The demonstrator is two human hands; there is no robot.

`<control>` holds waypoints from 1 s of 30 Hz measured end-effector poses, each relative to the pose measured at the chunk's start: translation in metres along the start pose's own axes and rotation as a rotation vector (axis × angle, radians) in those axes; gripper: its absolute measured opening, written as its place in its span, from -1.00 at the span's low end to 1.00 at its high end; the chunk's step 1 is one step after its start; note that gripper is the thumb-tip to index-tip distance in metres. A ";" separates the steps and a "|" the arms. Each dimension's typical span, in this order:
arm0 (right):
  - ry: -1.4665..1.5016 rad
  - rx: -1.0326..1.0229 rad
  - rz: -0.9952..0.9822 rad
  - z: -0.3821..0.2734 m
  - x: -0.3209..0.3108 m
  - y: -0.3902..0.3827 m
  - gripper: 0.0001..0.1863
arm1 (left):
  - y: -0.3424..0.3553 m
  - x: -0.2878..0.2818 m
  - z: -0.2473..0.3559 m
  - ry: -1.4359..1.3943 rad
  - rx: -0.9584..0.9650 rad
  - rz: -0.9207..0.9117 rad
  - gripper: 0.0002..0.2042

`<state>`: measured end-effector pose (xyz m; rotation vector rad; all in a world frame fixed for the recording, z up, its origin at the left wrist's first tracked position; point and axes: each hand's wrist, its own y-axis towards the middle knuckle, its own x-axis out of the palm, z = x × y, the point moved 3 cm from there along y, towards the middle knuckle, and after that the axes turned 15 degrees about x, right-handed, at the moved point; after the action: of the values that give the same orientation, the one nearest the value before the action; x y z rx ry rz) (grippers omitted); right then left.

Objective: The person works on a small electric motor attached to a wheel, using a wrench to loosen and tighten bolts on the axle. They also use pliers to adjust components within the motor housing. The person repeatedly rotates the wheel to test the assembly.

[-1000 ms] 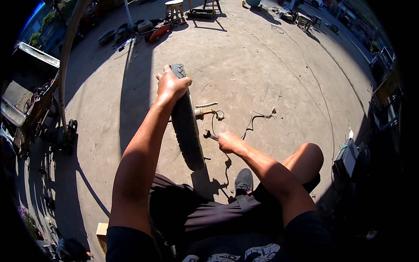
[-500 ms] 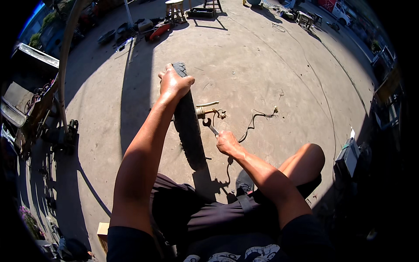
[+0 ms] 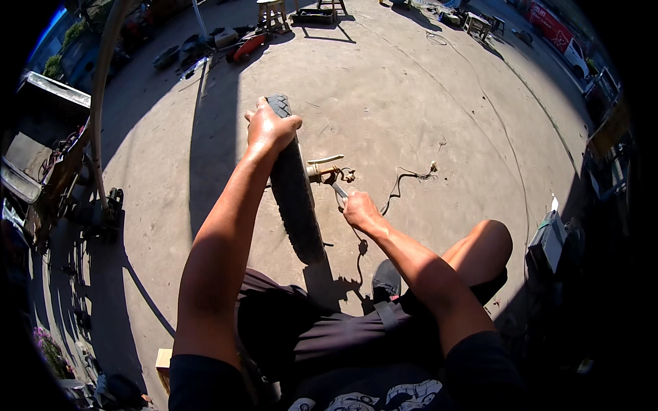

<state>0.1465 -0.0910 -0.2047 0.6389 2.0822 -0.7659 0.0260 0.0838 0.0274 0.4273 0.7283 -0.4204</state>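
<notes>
An upright wheel with a black treaded tire point(image 3: 296, 202) stands on the ground in front of me. My left hand point(image 3: 269, 130) grips the top of that tire, fingers and thumb spread over its tread. In my right hand point(image 3: 362, 211) is an open-end wrench point(image 3: 340, 191), gripped by its handle. Its head meets the axle parts that stick out of the wheel's right side, by the pale hub point(image 3: 314, 170); how the jaws sit there is too small to tell. A pale lever point(image 3: 327, 159) projects just above the hub. A dark cable point(image 3: 399, 178) with a light connector end trails rightward.
My bent right leg point(image 3: 483, 245) and dark shoe point(image 3: 386, 277) are close to the right forearm. A pole point(image 3: 101, 103) and a cart-like frame point(image 3: 48, 96) stand at the left. Stools point(image 3: 273, 14) and a black tray point(image 3: 314, 16) are far ahead. A flat-sided box point(image 3: 547, 243) sits at right.
The wrench head has moved up and slightly right, from beside the hub onto the axle parts. My right hand shifted slightly right with it. My left hand keeps its hold on the tire.
</notes>
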 end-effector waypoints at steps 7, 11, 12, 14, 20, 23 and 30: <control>-0.310 -0.093 -0.282 -0.025 -0.007 -0.037 -0.79 | 0.000 -0.006 -0.009 0.030 0.004 0.034 -0.14; -0.198 -0.256 0.059 -0.002 0.007 0.005 -0.79 | 0.002 -0.003 0.005 -0.014 0.010 0.022 -0.15; -0.176 -0.188 0.007 -0.004 0.015 -0.002 -0.80 | 0.002 -0.002 -0.002 0.019 0.017 0.030 -0.15; -0.143 -0.060 -0.092 -0.013 0.020 -0.021 -0.80 | 0.002 -0.007 -0.008 0.044 0.018 0.050 -0.15; 0.021 -0.081 0.063 -0.003 0.007 -0.006 -0.82 | -0.001 -0.004 -0.004 -0.015 -0.005 0.019 -0.15; -0.099 -0.055 -0.081 -0.001 0.024 -0.017 -0.81 | 0.002 -0.006 -0.002 -0.001 0.015 0.018 -0.14; -0.090 -0.004 -0.110 -0.022 -0.032 -0.032 -0.78 | 0.001 -0.007 -0.008 0.004 -0.025 0.026 -0.05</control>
<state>0.1311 -0.1031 -0.1584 0.4821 2.0489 -0.8372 0.0177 0.0902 0.0277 0.4139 0.7304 -0.3855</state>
